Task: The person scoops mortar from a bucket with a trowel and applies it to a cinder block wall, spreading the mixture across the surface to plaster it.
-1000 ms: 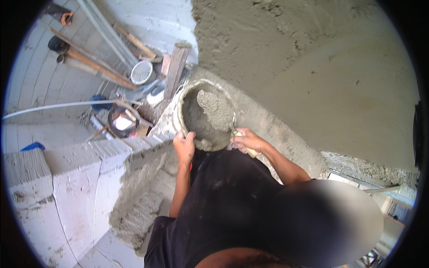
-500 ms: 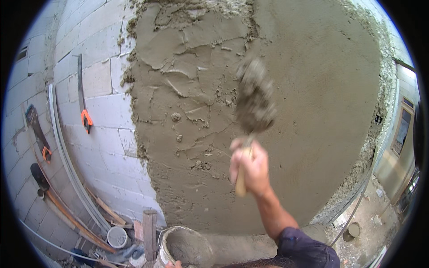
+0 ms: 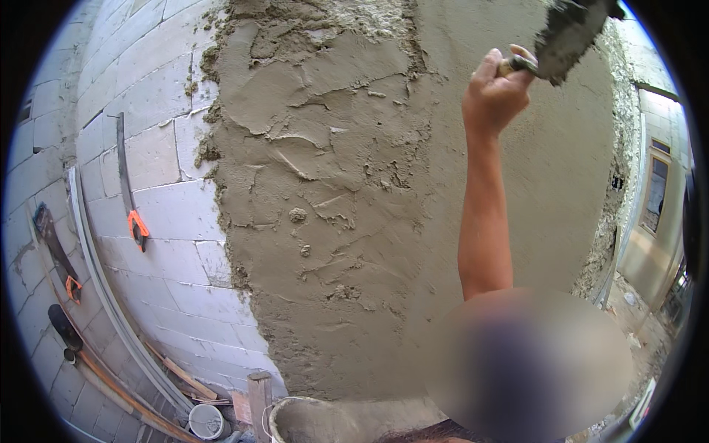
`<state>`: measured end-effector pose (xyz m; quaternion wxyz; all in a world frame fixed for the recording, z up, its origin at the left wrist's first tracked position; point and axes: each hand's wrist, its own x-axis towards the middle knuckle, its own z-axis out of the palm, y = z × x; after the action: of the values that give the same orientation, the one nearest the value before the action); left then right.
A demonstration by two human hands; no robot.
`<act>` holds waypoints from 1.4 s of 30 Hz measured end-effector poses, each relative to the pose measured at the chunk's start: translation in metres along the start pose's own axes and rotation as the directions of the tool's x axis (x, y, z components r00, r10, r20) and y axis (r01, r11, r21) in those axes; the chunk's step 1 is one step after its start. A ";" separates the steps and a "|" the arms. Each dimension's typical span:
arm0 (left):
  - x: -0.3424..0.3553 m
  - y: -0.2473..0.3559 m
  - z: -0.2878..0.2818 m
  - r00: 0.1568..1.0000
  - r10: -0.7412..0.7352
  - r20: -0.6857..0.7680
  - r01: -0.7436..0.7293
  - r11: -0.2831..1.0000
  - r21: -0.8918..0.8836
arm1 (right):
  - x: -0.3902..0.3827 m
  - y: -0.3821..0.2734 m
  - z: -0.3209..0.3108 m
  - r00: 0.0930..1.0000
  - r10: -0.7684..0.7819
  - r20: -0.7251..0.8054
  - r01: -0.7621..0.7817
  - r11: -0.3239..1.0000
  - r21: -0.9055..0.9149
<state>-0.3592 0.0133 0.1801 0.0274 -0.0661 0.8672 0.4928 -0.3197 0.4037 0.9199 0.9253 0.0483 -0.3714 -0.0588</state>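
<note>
At the upper right, my right hand is wrapped round the handle of a trowel. The blade is coated with wet grey mortar and points up and right, near the plastered wall; whether it touches cannot be told. Fresh mortar covers the wall before me, rough with ridges and lumps on the left, smoother on the right. A bucket with mortar inside stands at the bottom edge, partly cut off. My left hand is out of view. A blurred patch hides the lower right, including part of my arm.
Bare white blocks border the mortar on the left. Two saws with orange handles, one nearer and one farther, hang there. Long metal profiles lean beside them. A wooden post and a small white bucket stand below.
My right hand has swung up and to the right with the trowel. My left hand, partly visible at the bucket before, has left the view. The view has shifted slightly upward.
</note>
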 end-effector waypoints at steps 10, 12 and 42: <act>-0.016 -0.017 0.012 0.999 -0.029 -0.026 0.031 0.995 0.098 | -0.261 -0.043 -0.354 -0.338 0.582 0.739 -0.331 0.661 -0.673; -0.024 -0.014 0.021 0.999 -0.034 -0.027 0.037 0.993 0.109 | -0.220 -0.036 -0.387 -0.399 0.607 0.687 -0.314 0.614 -0.724; 0.013 -0.122 0.123 0.995 -0.042 0.094 -0.002 0.904 0.427 | 0.102 0.175 0.161 0.272 -0.013 0.962 0.650 0.740 -0.173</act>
<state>-0.3568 0.0557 0.0115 0.0902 -0.0422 0.9507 0.2935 -0.3454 0.5544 1.1291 0.4817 -0.1771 -0.7685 -0.3821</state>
